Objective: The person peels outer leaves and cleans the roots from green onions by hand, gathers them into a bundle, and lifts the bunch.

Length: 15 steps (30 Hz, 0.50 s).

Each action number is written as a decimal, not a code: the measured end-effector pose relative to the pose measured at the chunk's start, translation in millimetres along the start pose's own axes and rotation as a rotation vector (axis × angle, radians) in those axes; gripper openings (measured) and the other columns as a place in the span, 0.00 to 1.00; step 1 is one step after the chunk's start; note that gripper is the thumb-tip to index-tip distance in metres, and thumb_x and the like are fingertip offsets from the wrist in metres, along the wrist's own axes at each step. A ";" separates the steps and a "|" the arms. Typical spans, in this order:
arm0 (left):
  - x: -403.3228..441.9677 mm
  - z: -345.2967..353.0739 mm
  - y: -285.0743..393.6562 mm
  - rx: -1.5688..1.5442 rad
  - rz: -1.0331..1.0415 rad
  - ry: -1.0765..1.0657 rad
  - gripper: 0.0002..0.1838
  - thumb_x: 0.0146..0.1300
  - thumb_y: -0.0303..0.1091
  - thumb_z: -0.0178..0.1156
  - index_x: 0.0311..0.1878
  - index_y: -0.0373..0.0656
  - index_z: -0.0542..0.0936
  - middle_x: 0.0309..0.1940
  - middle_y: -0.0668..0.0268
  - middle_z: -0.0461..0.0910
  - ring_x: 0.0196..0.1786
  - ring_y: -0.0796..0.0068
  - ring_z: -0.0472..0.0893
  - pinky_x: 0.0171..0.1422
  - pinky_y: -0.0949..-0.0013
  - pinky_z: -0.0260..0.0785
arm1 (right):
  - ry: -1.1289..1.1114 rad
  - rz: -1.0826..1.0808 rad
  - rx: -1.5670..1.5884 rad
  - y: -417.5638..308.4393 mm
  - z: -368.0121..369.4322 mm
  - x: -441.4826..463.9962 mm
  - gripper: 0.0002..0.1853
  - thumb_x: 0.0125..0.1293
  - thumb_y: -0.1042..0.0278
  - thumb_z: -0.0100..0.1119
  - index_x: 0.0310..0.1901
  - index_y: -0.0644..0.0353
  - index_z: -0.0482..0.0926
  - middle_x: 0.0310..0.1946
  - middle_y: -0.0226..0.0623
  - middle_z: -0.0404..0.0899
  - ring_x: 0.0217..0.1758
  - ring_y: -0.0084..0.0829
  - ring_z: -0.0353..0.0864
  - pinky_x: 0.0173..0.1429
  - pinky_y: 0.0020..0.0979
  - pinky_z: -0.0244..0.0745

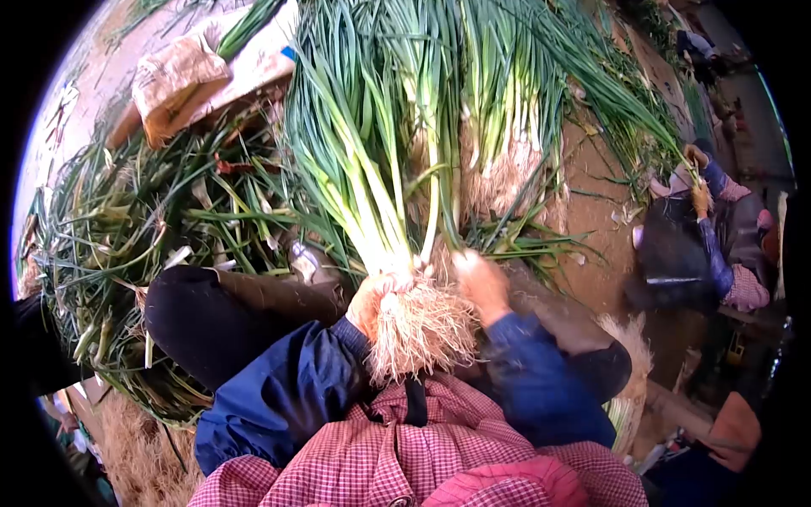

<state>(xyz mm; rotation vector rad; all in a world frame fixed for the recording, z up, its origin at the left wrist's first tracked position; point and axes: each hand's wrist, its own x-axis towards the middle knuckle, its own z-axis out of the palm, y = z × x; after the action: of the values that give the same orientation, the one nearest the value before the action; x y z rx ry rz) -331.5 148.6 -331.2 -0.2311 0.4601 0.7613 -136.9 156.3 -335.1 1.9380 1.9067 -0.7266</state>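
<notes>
My left hand [368, 302] is closed round the white stems of a bunch of green onions [372, 203], just above their roots. The pale stringy roots [422, 329] hang toward my body, and the green leaves spread away from me. My right hand [481, 286], slightly blurred, is beside the bunch on its right; its fingers are bent near a green stalk [454, 203], but whether they grip it I cannot make out. Past the bunch lie more green onions [507, 135] with their roots toward me.
A heap of loose leaves [135, 228] lies at the left, with a crumpled sack [179, 80] behind it. On the right a co-worker [718, 211] sits holding long green stalks. Cut roots [135, 448] are piled at the lower left; another bundle [629, 363] stands by my right knee.
</notes>
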 end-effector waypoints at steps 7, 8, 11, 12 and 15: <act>-1.4 8.3 0.9 0.106 -0.035 0.142 0.19 0.49 0.23 0.57 0.48 0.31 0.72 0.37 0.60 0.78 0.38 0.71 0.78 0.46 0.68 0.73 | 0.234 -0.003 0.559 -15.6 -73.9 19.6 0.32 0.59 0.48 0.55 0.55 0.68 0.65 0.43 0.52 0.76 0.44 0.38 0.78 0.45 0.33 0.72; 1.1 5.7 1.9 0.138 -0.055 0.154 0.19 0.50 0.23 0.57 0.48 0.31 0.73 0.36 0.60 0.78 0.36 0.72 0.78 0.45 0.69 0.74 | 0.090 0.107 0.375 -36.5 -99.7 41.8 0.33 0.59 0.45 0.53 0.55 0.68 0.65 0.39 0.50 0.78 0.41 0.38 0.79 0.42 0.34 0.72; -1.3 15.5 3.4 0.183 -0.021 0.183 0.20 0.49 0.22 0.56 0.48 0.31 0.72 0.37 0.59 0.77 0.36 0.72 0.78 0.43 0.71 0.74 | 0.212 -0.064 -0.065 -38.0 -69.5 94.4 0.19 0.59 0.51 0.52 0.32 0.62 0.78 0.23 0.46 0.78 0.28 0.39 0.79 0.32 0.38 0.73; -2.9 24.8 3.7 0.179 -0.023 0.207 0.15 0.50 0.20 0.56 0.44 0.32 0.73 0.31 0.63 0.78 0.31 0.74 0.78 0.38 0.73 0.74 | 0.335 -0.126 -0.275 -22.4 -49.6 105.9 0.16 0.60 0.56 0.50 0.28 0.61 0.77 0.19 0.44 0.75 0.24 0.38 0.77 0.28 0.38 0.72; 2.4 7.7 -6.8 0.220 0.024 0.201 0.14 0.51 0.19 0.55 0.43 0.33 0.74 0.29 0.63 0.78 0.29 0.75 0.79 0.35 0.74 0.75 | 0.361 -0.290 -0.599 -16.9 -48.5 87.0 0.12 0.60 0.72 0.45 0.20 0.59 0.74 0.13 0.36 0.70 0.17 0.31 0.74 0.18 0.34 0.70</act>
<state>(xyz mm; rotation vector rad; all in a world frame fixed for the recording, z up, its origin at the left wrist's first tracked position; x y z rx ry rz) -322.8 148.1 -325.3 -0.0962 0.7340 0.7077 -149.5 256.2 -342.5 1.4959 2.2980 0.1554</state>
